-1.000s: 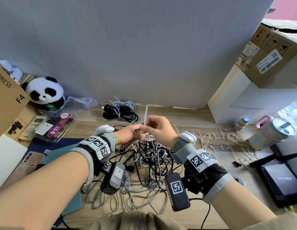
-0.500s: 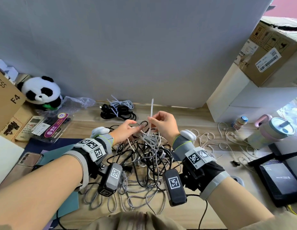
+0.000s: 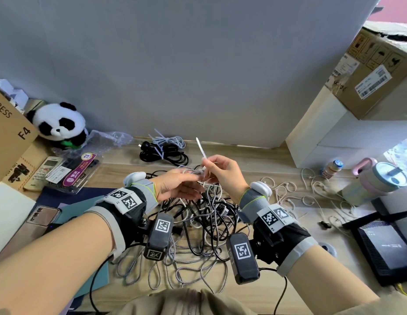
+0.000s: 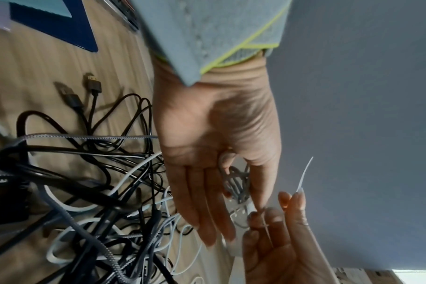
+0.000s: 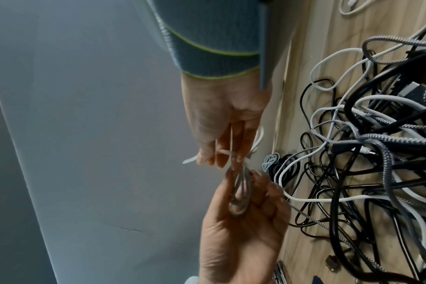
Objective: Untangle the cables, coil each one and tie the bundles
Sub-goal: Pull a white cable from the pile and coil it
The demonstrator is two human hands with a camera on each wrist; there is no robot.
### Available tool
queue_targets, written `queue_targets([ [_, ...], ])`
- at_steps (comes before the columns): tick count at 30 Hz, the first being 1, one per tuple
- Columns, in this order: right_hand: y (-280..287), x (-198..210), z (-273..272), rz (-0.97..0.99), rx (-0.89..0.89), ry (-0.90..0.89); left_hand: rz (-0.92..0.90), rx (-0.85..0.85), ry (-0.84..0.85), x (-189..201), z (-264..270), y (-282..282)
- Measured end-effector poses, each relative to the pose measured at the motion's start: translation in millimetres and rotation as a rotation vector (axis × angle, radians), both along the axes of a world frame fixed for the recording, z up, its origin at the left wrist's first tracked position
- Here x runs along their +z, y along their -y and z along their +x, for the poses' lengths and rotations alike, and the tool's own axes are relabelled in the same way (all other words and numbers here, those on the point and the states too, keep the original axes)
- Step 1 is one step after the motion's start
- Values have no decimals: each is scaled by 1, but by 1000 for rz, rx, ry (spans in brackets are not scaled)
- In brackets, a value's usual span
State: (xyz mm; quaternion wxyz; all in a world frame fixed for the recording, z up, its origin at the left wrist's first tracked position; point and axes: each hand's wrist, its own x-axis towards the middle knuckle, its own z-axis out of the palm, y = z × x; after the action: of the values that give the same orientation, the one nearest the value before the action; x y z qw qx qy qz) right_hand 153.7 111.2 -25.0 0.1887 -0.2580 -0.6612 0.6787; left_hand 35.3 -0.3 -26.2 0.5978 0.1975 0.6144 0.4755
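A small grey coiled cable [image 3: 195, 171] hangs between my hands above the tangle of black, white and braided cables [image 3: 204, 221] on the wooden table. My left hand [image 3: 189, 179] holds the coil [image 5: 241, 190] between thumb and fingers, its other fingers stretched out [image 4: 207, 201]. My right hand [image 3: 207, 168] pinches a white zip tie [image 3: 200, 147] that wraps the coil. The tie's free tail [image 4: 304, 173] sticks up and leans left. In the right wrist view the tail [image 5: 190, 159] pokes out past my right fingertips [image 5: 207, 157].
Two tied bundles [image 3: 164, 151] lie at the back by the grey wall. A loose white cable [image 3: 311, 192], a small bottle [image 3: 333, 168], a lidded cup [image 3: 380, 178] and a black router [image 3: 389, 246] stand right. A panda toy [image 3: 59, 123], remote [image 3: 43, 169] and phone [image 3: 41, 217] lie left.
Both hands have risen slightly off the tangle with the small coil. The zip tie's tail stood upright and now leans left. My left fingers have stretched out.
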Motion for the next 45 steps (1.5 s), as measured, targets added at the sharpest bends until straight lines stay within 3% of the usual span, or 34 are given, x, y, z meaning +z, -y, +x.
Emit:
queue_targets([
  [4,-3,-3,2,44,3,-12,8,-43,-50,3,2,-5],
  [11,-9,0,9,-228,81,-60,7,-28,-137,0,8,-9],
  [19,-2,1,9,-284,154,-12,-83,-69,-227,-3,11,-11],
  [27,5,1,4,-274,261,11,-50,-135,-495,-8,7,-13],
  [34,15,3,-3,-114,395,64,-200,-160,-655,-12,9,-18],
  [39,12,8,-1,-223,251,27,-111,-122,-604,-10,5,-17],
  [45,-6,0,4,-130,33,123,-113,-127,-477,-14,4,-12],
])
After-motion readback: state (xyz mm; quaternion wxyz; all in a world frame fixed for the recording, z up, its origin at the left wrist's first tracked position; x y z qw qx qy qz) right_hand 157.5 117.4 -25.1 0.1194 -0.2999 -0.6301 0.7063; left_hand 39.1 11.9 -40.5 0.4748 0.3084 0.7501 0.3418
